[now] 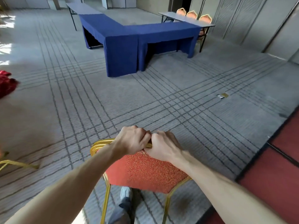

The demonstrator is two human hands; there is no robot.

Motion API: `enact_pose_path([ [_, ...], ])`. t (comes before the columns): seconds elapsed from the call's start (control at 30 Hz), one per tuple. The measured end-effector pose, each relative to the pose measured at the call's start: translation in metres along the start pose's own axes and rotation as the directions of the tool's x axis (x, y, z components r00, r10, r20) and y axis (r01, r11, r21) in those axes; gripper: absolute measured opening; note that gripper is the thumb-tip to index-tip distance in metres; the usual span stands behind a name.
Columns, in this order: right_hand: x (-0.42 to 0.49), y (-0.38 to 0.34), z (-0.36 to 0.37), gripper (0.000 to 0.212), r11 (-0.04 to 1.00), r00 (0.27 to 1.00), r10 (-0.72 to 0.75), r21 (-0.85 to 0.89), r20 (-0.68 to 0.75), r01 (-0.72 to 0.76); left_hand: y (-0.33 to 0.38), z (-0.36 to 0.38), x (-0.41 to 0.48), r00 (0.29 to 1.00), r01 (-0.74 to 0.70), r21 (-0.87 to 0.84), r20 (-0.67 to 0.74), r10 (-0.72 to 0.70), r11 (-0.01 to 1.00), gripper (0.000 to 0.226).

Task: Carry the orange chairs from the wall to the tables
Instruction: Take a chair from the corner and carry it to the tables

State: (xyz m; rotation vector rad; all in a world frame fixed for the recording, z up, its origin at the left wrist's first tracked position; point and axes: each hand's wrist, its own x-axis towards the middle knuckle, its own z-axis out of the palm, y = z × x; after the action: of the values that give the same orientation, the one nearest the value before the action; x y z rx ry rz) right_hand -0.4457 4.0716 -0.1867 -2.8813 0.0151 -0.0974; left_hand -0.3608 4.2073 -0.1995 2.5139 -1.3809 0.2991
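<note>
We are gripping the orange chair (145, 170) in the lower middle of the frame, both hands side by side on the top of its gold frame. The left hand (132, 139) is curling its fingers over the ribbed gold tube, and the right hand (163, 147) is doing the same just beside it, knuckles touching. Below the hands the chair's padded panel is showing a woven orange fabric with a fine swirl pattern, and thin gold metal legs are running down toward the bottom edge, past a pale shoe (126, 192). We are looking out across a grey ribbed carpet (64, 94) crossed by bands of dark lines. In the upper middle the tables (129, 39) are standing in an L, draped to the floor in deep blue cloth, well apart from the chair we are holding. In the upper right a bare grey folding table (168, 13) is adjoining them, with three more orange chairs (191, 14) showing their pointed, gold-edged backs behind it. A crumpled red cloth (6, 84) is lying at the left edge, another gold chair leg (16, 164) is poking in at lower left, and a red floor covering (275, 167) is filling the lower right.
</note>
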Motion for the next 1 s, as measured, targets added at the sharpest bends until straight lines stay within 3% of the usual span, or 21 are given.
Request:
enact_pose_path([
  [0.1, 0.032, 0.028, 0.012, 0.027, 0.996, 0.995, 0.094, -0.012, 0.029, -0.093, -0.018, 0.022, 0.044, 0.994, -0.104, -0.002, 0.03, 0.104, 0.995, 0.057],
  [0.27, 0.101, 0.08, 0.008, 0.031, 0.978, 0.963, 0.209, -0.055, 0.17, -0.202, -0.061, 0.064, 0.124, 0.955, -0.294, 0.025, 0.06, 0.292, 0.956, 0.033],
  [0.37, 0.143, 0.108, -0.006, 0.031, 0.957, 0.918, 0.289, -0.069, 0.272, -0.281, -0.087, 0.093, 0.176, 0.928, -0.363, 0.062, 0.111, 0.355, 0.93, 0.031],
  [0.43, 0.165, 0.13, -0.014, 0.03, 0.942, 0.905, 0.335, -0.075, 0.263, -0.327, -0.091, 0.103, 0.207, 0.919, -0.38, 0.083, 0.145, 0.366, 0.921, 0.034],
  [0.57, 0.195, 0.169, -0.023, 0.026, 0.888, 0.872, 0.45, 0.002, 0.194, -0.459, -0.092, 0.108, 0.263, 0.925, -0.354, -0.068, 0.121, 0.36, 0.933, 0.039],
  [0.73, 0.238, 0.211, -0.018, 0.031, 0.867, 0.865, 0.499, 0.031, -0.058, -0.498, -0.107, 0.125, 0.337, 0.952, -0.25, -0.132, 0.15, 0.268, 0.959, 0.067],
  [0.87, 0.279, 0.255, -0.023, 0.033, 0.868, 0.862, 0.495, 0.022, -0.105, -0.496, -0.115, 0.133, 0.392, 0.945, -0.247, -0.117, 0.192, 0.266, 0.962, 0.035],
  [1.0, 0.322, 0.305, -0.036, 0.033, 0.87, 0.864, 0.493, 0.06, -0.099, -0.489, -0.119, 0.145, 0.456, 0.971, -0.128, -0.141, 0.182, 0.152, 0.982, 0.035],
])
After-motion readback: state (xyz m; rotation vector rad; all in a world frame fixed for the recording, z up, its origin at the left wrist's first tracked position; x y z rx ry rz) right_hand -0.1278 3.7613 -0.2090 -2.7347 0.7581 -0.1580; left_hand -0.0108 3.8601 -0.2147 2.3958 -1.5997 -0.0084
